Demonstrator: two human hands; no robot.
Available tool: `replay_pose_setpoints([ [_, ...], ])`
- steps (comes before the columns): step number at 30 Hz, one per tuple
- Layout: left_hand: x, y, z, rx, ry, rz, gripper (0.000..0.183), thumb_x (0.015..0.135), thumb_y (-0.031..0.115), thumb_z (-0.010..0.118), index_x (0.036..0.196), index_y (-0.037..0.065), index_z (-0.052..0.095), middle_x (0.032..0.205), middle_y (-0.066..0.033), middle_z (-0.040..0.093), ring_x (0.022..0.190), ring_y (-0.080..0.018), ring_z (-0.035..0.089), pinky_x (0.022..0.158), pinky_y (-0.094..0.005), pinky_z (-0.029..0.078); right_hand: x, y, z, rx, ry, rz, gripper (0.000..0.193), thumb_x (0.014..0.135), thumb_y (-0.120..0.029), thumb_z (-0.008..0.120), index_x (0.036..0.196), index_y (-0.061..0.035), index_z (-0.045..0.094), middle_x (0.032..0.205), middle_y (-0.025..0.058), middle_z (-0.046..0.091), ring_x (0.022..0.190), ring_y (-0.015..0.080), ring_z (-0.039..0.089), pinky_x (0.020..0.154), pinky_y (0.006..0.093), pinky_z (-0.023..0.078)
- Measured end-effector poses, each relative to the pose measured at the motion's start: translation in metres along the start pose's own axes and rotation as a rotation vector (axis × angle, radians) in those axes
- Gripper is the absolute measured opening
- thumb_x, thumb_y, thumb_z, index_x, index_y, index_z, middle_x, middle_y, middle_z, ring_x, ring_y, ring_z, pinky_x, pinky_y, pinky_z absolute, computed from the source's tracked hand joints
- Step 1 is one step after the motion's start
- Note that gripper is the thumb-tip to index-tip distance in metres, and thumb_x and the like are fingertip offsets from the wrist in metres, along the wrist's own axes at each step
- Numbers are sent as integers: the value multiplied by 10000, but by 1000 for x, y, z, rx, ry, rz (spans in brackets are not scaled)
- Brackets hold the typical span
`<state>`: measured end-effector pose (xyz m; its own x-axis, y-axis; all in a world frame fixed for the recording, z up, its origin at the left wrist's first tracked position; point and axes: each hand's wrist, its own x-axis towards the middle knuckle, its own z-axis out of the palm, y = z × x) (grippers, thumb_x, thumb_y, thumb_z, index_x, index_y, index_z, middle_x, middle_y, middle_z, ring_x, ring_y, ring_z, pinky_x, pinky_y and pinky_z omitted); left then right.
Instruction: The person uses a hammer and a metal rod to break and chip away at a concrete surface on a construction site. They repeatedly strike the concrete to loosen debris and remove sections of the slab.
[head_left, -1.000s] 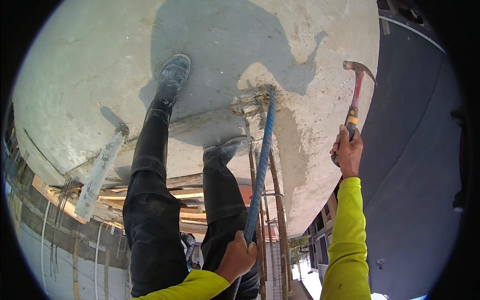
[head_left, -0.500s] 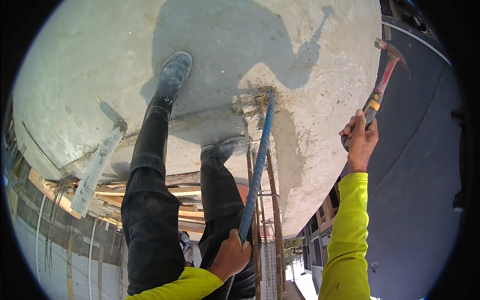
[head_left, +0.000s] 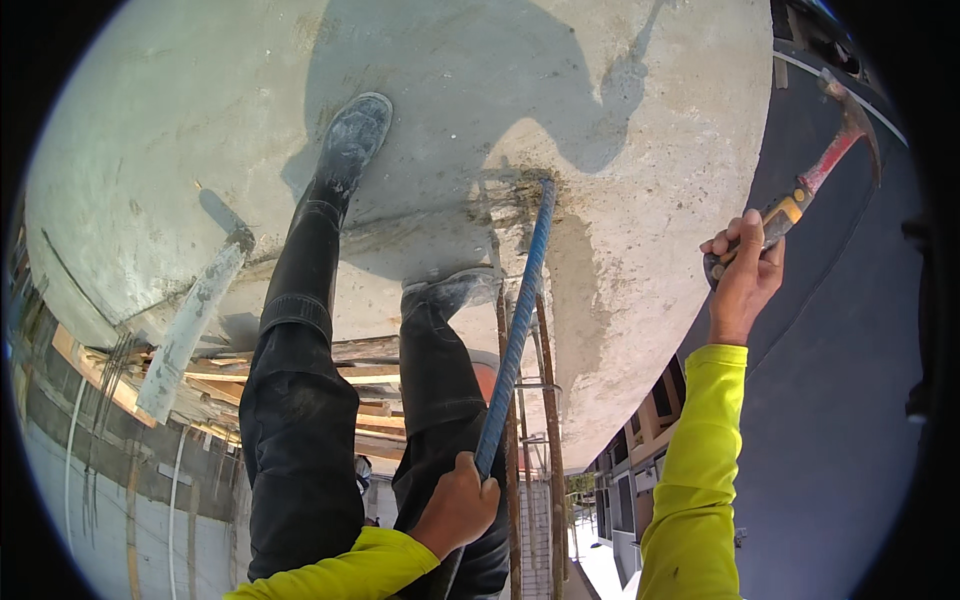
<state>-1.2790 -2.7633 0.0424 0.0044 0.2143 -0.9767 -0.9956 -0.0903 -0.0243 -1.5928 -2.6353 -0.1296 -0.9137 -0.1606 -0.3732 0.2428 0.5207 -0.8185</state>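
My left hand (head_left: 460,508) is closed round a bluish ribbed steel bar (head_left: 519,318), low in front of my legs. From my fist the bar slants up and slightly right, its far end at a rough, chipped patch (head_left: 535,192) in the concrete. Out to the right, my right hand (head_left: 746,265) grips a hammer (head_left: 790,210) by its black and yellow handle. The hammer has a red neck and a worn metal head with a long pointed end. It is raised, well apart from the bar.
My boots (head_left: 357,135) stand on the pale concrete slab (head_left: 670,200). Rusty upright bars (head_left: 553,450) with tie loops rise beside my left hand. A cement-smeared pipe (head_left: 195,325) sticks up at the left. Timber boards (head_left: 375,410) lie beyond the edge; a dark grey surface (head_left: 840,400) lies right.
My right hand has moved up and to the right, and the hammer has tilted further outward with it. My left hand has stayed on the bar nearly unmoved.
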Motion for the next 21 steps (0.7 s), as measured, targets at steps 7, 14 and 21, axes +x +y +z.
replay_pose_setpoints([
  [7,-2,1,1,-14,11,30,369,898,150,573,1055,-156,440,725,-333,616,712,-487,660,649,-511,551,-89,67,27,-787,-693,772,249,973,-189,609,1073,21,520,668,59,551,517,132,567,498,303,510],
  [14,1,-4,6,-12,-7,0,377,899,160,574,1052,-154,430,724,-332,613,711,-491,651,654,-525,543,18,-14,28,107,100,-8,195,998,-196,576,872,-67,501,715,24,527,598,105,525,637,327,544],
  [21,-6,7,-3,-7,22,78,326,905,165,563,983,-122,429,741,-345,613,714,-500,652,666,-530,543,-99,58,-3,-566,-588,941,162,899,-120,608,926,-12,490,646,42,533,500,145,558,486,344,539],
])
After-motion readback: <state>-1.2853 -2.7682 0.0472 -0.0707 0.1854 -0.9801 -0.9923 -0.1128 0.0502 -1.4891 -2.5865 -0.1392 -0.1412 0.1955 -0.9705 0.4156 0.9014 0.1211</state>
